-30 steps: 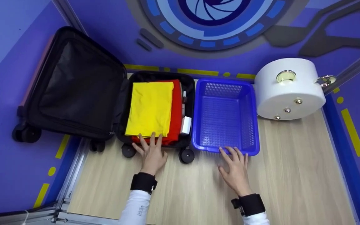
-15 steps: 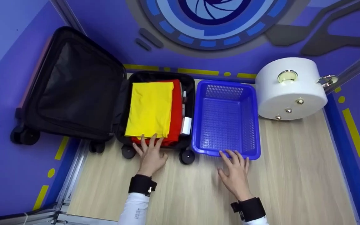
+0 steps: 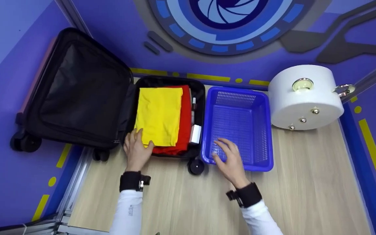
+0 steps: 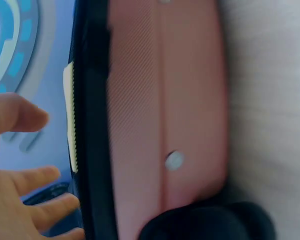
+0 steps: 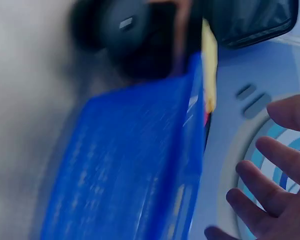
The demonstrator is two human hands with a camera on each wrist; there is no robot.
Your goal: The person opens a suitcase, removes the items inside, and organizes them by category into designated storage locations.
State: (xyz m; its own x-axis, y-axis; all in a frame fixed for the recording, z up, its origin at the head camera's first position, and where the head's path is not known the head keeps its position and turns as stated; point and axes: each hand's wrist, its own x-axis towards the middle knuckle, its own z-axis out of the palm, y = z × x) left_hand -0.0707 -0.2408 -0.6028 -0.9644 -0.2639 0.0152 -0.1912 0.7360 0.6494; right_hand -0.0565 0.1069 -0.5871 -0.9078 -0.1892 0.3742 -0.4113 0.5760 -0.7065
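Observation:
In the head view a suitcase with a black lining (image 3: 86, 94) and, in the left wrist view, a pink shell (image 4: 135, 100) lies unfolded. A folded yellow cloth (image 3: 159, 114) rests on a red cloth (image 3: 186, 117) inside it. My left hand (image 3: 136, 152) hovers at the case's front left corner, fingertips over the yellow cloth's lower corner; whether they touch is unclear. My right hand (image 3: 231, 163), fingers spread and holding nothing, is above the front left part of a blue plastic basket (image 3: 237, 127).
A white box (image 3: 195, 134) and small bottles (image 3: 193, 104) line the suitcase's right side. A white drum-shaped case (image 3: 305, 98) with metal rings stands right of the basket. Black wheels (image 3: 195, 166) jut from the suitcase's front. Purple walls enclose the wooden surface (image 3: 181, 202).
The basket slid slightly toward me while my right hand was at its front rim. That hand has since moved left, over the basket. My left hand has shifted left along the suitcase's front edge.

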